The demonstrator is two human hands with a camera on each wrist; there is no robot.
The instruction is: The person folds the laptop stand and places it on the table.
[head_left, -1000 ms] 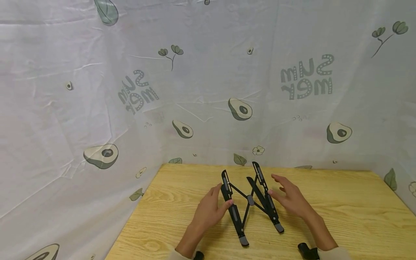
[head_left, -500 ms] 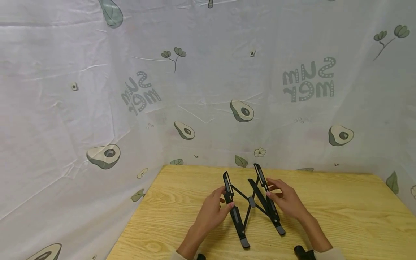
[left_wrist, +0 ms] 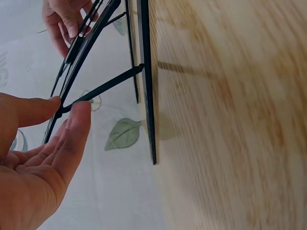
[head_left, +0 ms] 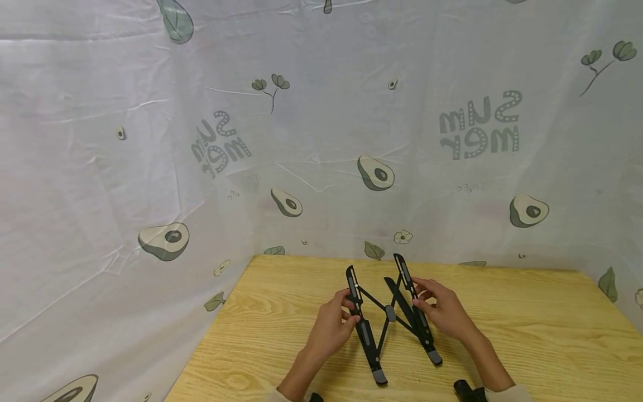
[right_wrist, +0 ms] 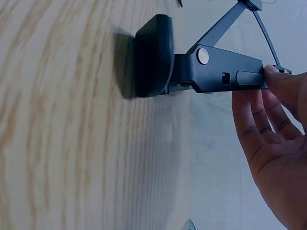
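Black cross-braced stand [head_left: 390,313], grey-tipped; left grip [head_left: 329,325] and right grip [head_left: 444,307] pinch its sides.

1. The tabletop [head_left: 542,318] has yellowish wood grain.
2. Creased whitish sheeting [head_left: 321,128] hangs behind the tabletop and along its left and right sides.
3. Above the tabletop's far edge, it carries an avocado print [head_left: 369,174] and mirrored "summer" lettering [head_left: 477,140].
4. Diffuse light glints on creases left of the tabletop.

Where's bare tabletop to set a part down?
Wooden tabletop: bare from right grip out to the right edge; also from left grip out to the left edge. Crowded: the centre, where the black folding laptop stand stands between both.
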